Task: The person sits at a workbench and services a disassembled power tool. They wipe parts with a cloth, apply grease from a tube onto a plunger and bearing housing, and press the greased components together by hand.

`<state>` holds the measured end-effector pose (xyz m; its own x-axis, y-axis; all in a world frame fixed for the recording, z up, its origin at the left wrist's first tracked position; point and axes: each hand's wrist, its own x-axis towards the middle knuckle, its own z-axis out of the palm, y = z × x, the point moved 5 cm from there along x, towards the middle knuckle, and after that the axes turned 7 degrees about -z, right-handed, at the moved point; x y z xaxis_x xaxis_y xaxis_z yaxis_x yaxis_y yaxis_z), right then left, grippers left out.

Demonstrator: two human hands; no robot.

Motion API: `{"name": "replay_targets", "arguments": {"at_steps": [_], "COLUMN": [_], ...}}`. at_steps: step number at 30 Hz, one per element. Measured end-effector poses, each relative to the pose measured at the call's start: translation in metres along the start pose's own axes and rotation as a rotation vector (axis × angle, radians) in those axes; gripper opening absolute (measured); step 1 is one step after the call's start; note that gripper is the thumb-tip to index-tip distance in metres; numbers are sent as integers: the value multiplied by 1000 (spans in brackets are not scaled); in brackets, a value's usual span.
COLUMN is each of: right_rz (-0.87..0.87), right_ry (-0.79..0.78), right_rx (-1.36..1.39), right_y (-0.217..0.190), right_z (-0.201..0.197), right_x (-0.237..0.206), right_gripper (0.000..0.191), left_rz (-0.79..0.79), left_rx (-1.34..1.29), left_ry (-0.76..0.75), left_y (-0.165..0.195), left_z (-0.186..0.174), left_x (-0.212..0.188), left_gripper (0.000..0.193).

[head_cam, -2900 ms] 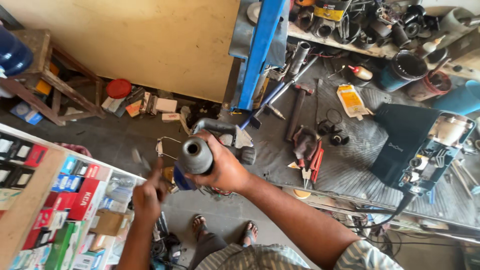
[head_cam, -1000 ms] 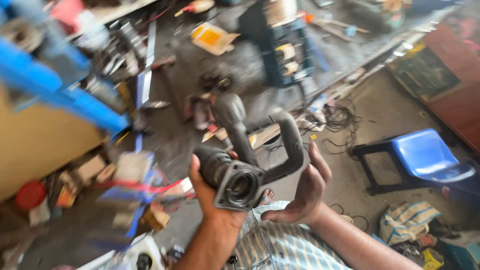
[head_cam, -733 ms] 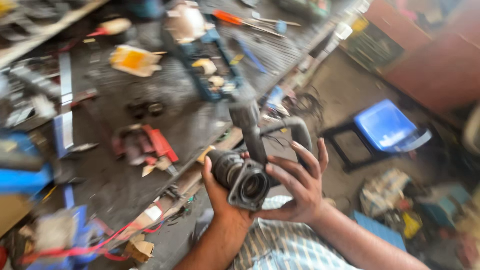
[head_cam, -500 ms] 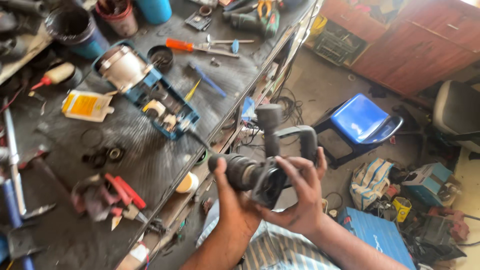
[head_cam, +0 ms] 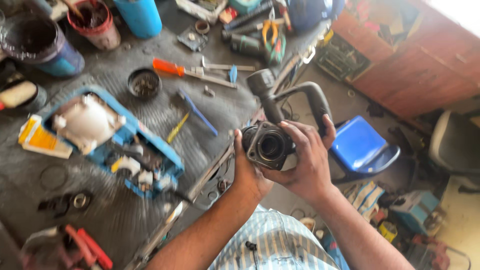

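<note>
Both hands, left (head_cam: 248,172) and right (head_cam: 305,160), clamped on power-tool housing (head_cam: 272,142), frame centre, beside cluttered grey desk (head_cam: 165,120); blue chair (head_cam: 362,147) at right

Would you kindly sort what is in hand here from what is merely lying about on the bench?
In hand:
power tool housing
left hand
right hand

Lying about:
orange-handled screwdriver
opened blue tool body
red pot
blue chair

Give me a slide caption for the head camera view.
Both hands, left hand and right hand, hold a dark power-tool housing beside a cluttered workbench.
</note>
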<state>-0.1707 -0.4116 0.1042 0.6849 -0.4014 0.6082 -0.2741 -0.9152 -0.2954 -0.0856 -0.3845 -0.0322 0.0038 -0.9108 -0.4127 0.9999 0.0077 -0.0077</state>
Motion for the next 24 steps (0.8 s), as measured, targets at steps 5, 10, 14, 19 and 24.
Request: {"name": "replay_targets", "arguments": {"at_steps": [5, 10, 14, 19, 24], "right_rz": [-64, -336, -407, -460, -565], "right_ry": [-224, -401, -410, -348, -368], "right_rx": [177, 142, 263, 406, 523], "right_y": [65, 107, 138, 167, 184], "right_z": [43, 75, 86, 94, 105], "right_x": [67, 110, 132, 144, 157], "right_gripper": [92, 96, 94, 96, 98], "left_rz": [32, -36, -64, 441, 948], "left_rx": [-153, -173, 179, 1275, 1737], "left_ry": [-1, 44, 86, 542, 376], "left_y": [35, 50, 70, 125, 135], "left_z": [15, 8, -6, 9, 76], "left_x": [71, 112, 108, 54, 36], "left_gripper": [74, 52, 61, 48, 96]}}
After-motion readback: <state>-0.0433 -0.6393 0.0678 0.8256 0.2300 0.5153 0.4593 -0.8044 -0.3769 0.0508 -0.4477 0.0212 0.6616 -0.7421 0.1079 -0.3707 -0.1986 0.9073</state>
